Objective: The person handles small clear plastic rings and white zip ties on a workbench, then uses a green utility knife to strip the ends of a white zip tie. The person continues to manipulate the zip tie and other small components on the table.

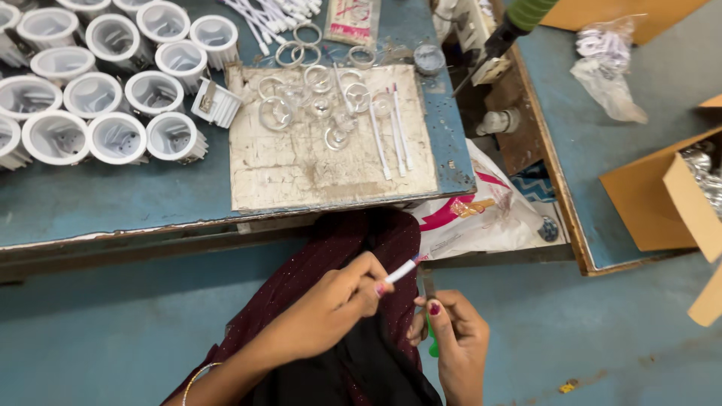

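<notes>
**Hands hold a wire piece and a green tool over the lap**

The left hand point(331, 304) is closed in a pinch around a short white wire piece point(400, 271), whose tip shows red and blue. It holds the piece above the lap, just below the edge of the work board point(301, 169). The right hand point(451, 334) is closed around a small green-handled tool point(433, 342); only a bit of the handle shows, so I cannot tell what kind of tool it is. The two hands are near each other but do not touch.

On the board several similar white wire pieces point(391, 131) lie side by side, next to a group of clear rings and lenses point(316, 101). More white wires point(267, 15) lie at the far edge of the blue table point(113, 203).

To the left many white round lamp housings point(98, 83) stand in rows. They look empty inside, so I judge that most of the assembling is still to do, while some wire pieces seem already prepared. To the right there are a cardboard box point(654, 203) and a plastic bag of small parts point(609, 64).
</notes>
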